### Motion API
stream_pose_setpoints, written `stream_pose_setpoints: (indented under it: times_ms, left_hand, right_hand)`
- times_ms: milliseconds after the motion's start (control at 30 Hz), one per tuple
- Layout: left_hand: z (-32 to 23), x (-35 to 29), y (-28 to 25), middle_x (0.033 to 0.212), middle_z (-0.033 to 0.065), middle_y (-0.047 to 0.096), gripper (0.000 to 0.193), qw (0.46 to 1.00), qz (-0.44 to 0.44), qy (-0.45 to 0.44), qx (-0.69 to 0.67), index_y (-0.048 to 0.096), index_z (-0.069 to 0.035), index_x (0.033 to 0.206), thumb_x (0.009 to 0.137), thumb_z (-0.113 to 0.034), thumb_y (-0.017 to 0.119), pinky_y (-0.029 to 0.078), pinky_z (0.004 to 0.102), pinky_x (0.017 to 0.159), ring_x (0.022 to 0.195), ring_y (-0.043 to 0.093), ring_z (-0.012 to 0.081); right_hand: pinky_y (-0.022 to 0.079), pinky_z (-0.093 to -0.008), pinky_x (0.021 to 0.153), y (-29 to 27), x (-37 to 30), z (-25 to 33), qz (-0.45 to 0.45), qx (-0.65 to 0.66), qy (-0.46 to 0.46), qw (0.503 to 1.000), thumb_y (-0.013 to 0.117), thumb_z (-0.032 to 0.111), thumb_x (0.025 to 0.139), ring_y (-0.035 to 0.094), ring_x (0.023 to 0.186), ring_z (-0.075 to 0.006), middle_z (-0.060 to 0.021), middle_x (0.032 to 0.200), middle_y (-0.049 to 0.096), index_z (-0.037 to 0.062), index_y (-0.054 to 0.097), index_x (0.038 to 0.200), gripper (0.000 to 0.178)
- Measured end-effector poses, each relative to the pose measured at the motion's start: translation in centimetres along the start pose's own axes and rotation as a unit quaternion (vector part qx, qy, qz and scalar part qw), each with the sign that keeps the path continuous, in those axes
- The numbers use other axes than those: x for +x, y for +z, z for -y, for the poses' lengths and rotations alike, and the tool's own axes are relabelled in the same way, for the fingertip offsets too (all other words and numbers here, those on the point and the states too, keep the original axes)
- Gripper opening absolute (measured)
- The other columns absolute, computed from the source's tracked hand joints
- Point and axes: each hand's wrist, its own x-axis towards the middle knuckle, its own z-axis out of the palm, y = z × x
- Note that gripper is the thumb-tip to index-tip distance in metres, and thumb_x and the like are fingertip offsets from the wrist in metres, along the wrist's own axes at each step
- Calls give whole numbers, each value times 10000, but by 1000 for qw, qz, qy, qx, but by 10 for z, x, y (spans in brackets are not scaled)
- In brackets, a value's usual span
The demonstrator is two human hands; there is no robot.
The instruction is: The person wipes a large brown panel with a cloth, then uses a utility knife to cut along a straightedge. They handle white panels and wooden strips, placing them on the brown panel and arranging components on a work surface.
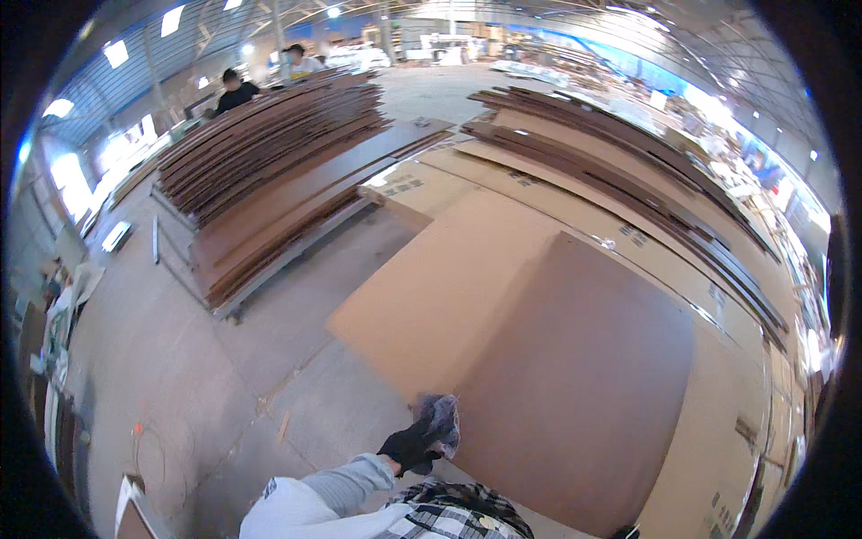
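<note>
Beside the brown panel [579,377], my left hand [409,446] grasps a cloth [443,422], best pressed flat; whether my right hand [627,533] grips, I can't tell.

Pale blue-grey long sleeve [352,483], black-gloved left hand [411,446], black-and-white checked garment [447,518]

Brightly lit around the brown panel [584,377], mostly from beyond and above it, through skylights [116,54]. Blown out to white at the windows [70,184] far left of the panel. Shaded softly on the tan sheet [422,287] along the panel's left edge. Hazy and unsharp far behind it; bent increasingly outward from it, ending in black all around.
</note>
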Motion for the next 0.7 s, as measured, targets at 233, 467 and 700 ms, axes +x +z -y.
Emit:
stream_pose_setpoints:
  times_ms: [233,467,700]
  left_hand:
    - [2,-13,-8,1215,102,528,561,973,32,-117,-194,370,-135,1336,846,-326,565,406,287,911,1051,543,186]
    - [-42,-48,-19,1002,103,624,345,969,-187,-141,-78,615,-185,1077,754,-306,624,467,332,807,933,591,279]
    - [-8,-128,80,1038,108,618,345,942,-204,-261,-51,609,-157,1093,774,-270,545,455,378,837,966,578,285]
  right_hand:
    - [412,-392,855,28,-10,30,159,177,44,970,468,324,885,520,981,-295,-124,1076,569,33,531,1124,382]
    - [516,-376,529,116,-162,104,612,21,108,783,611,322,818,619,639,-239,-101,779,620,84,563,920,263]
    - [527,-352,564,176,-229,117,753,-55,-82,651,569,316,849,636,629,-242,-131,779,643,51,575,908,271]
